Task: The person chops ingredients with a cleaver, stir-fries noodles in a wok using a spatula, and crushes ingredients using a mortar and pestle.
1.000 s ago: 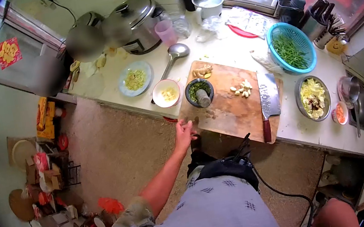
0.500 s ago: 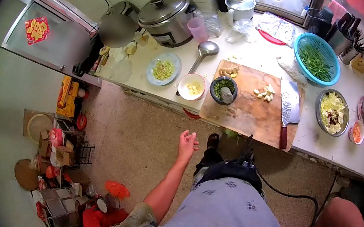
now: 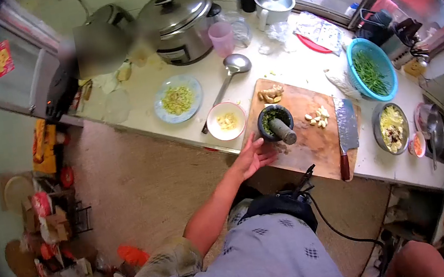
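My left hand [image 3: 253,157] is open, its fingers apart, at the front left edge of the wooden cutting board [image 3: 311,150]. Just beyond the fingertips is a dark mortar [image 3: 264,131] with chopped green bits inside. A grey stone pestle [image 3: 284,133] leans in it, its end towards me. Whether the fingers touch the mortar I cannot tell. Ginger [image 3: 271,94], peeled garlic cloves [image 3: 319,117] and a cleaver [image 3: 346,126] with a wooden handle lie on the board. My right hand is out of view; only bare skin of a limb shows at the bottom right.
Left of the board are a bowl of chopped pale pieces [image 3: 228,132], a ladle [image 3: 236,64] and a plate of chopped greens [image 3: 199,107]. On the right stand a blue basket of long greens [image 3: 357,77] and a metal bowl of food [image 3: 381,141]. A rice cooker [image 3: 180,31] stands behind.
My left hand has moved from over the floor up to the board's edge beside the mortar, fingers spreading. The pestle now leans more towards me. The view has shifted slightly.
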Available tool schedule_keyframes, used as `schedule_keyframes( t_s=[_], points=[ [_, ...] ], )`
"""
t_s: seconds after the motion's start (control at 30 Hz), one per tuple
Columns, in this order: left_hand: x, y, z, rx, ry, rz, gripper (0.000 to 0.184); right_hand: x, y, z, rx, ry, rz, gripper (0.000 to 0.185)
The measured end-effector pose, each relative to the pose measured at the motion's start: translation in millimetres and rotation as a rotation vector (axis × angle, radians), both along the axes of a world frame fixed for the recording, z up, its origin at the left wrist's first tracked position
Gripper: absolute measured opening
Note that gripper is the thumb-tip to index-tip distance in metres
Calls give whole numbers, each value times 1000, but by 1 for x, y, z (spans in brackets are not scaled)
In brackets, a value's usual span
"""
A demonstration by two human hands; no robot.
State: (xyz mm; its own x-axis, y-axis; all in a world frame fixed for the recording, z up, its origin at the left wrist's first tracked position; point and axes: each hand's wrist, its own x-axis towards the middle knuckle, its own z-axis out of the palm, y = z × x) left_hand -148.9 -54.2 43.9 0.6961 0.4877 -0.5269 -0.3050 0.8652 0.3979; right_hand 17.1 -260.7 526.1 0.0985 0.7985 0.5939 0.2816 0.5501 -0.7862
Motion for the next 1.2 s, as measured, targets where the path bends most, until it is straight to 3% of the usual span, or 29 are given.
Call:
schedule_keyframes(
  t_s=[0.07,0.13,0.17,0.23,0.27,0.33,0.37,0.43,0.53,0.6,0.67,0.77,0.8,0.87,0.9,1.03,1.2],
  points=[
    [7,16,-11,2,-137,-58,94,-1,-3,14,-45,38,-119,20],
    [12,25,-2,-17,-160,-83,86,12,0,10,-141,150,-316,20],
    [15,28,-6,-4,-182,-99,79,36,13,-16,-172,10,-252,49],
    [18,35,-8,-7,-205,-149,71,30,56,-77,-324,82,-794,19],
    [19,37,-9,-16,-218,-157,71,41,65,-116,-439,-255,-877,16],
    [20,40,-11,-54,-169,-177,70,22,101,-180,-840,-347,-717,12],
    [22,39,-11,-47,-151,-144,67,21,109,-227,-1012,-324,-633,26],
    [24,40,-12,-50,-173,-118,72,4,138,-282,-935,-569,-552,52],
    [24,39,-8,-53,-179,-79,76,-3,166,-335,-768,-773,-591,55],
    [22,39,-6,-75,-160,-65,73,-3,174,-347,-1102,-671,-444,58],
    [22,36,-7,-104,-171,-50,73,-5,170,-338,-1033,-695,-483,52],
    [18,32,-9,-117,-179,-23,71,5,150,-331,-1055,-126,-587,34],
    [16,31,-9,-103,-175,-10,70,11,143,-330,-1060,-131,-586,34],
    [10,32,-8,-110,-190,-18,70,18,133,-327,-1146,551,-601,32],
    [7,32,-7,-112,-201,-32,70,21,129,-334,-1133,698,-598,31],
    [9,35,-7,-100,-195,-94,71,17,125,-346,-1115,963,-593,30],
    [22,36,-1,-132,-215,-57,68,11,127,-357,-1109,831,-568,28]
  ],
)
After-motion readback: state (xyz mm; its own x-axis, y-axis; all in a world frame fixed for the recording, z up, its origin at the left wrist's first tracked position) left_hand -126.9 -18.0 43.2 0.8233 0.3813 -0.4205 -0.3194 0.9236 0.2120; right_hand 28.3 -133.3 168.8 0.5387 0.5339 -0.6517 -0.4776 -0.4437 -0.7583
